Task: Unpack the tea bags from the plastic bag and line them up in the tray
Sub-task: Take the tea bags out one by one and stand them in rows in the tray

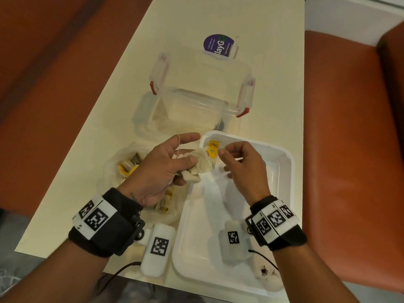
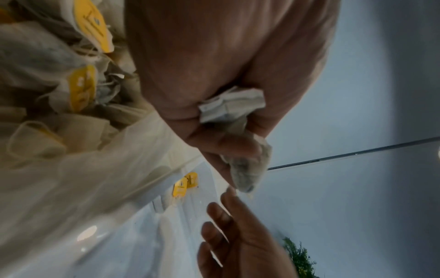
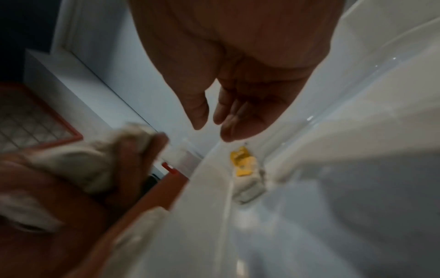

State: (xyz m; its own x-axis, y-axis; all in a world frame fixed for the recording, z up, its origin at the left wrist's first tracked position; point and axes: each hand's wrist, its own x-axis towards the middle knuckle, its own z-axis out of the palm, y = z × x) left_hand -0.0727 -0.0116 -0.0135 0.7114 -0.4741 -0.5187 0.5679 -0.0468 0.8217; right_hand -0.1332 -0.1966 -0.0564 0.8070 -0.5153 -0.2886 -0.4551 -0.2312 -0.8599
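My left hand (image 1: 183, 165) grips a clump of pale tea bags (image 1: 200, 165) just left of the white tray (image 1: 282, 171). A string runs over its straight index finger. The left wrist view shows the same clump (image 2: 238, 107) squeezed in the left hand (image 2: 226, 143). My right hand (image 1: 225, 153) hovers over the tray's far left corner, fingers loosely curled and holding nothing. In the right wrist view the right hand (image 3: 209, 126) has thumb and fingers apart. Below it a tea bag with yellow tags (image 3: 245, 169) lies in that corner (image 1: 213, 147). The plastic bag (image 1: 131, 169) holds several more tea bags.
Behind the hands stands a clear lidded container (image 1: 196, 101) with red clips, and behind it a purple-labelled pack (image 1: 218, 45). Two white marker blocks (image 1: 157, 248) (image 1: 232, 239) hang near the table's front edge. Dark crumbs (image 1: 264, 270) lie at the tray's near corner. Orange seats flank the table.
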